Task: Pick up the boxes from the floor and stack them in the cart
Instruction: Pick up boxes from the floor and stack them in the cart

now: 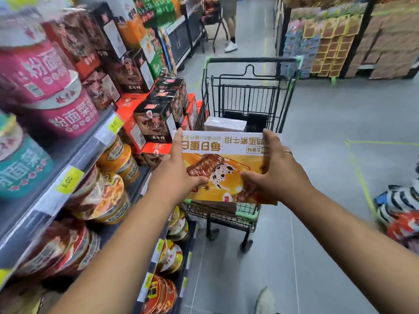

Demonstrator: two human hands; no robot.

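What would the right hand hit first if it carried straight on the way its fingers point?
The right hand, holding the box, would likely reach the back grille of the cart first; depth is unclear.

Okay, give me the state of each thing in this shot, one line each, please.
Yellow-and-white printed cardboard box: held in the air over the cart, not yet set down.
Left hand: grips the box's left edge.
Right hand: grips its right edge.
Black wire shopping cart: holds one white rectangular box.

The left hand and right hand hold a yellow box by its sides above a black wire cart. A white box lies inside the cart. Shelves of noodle bowls stand to the left.
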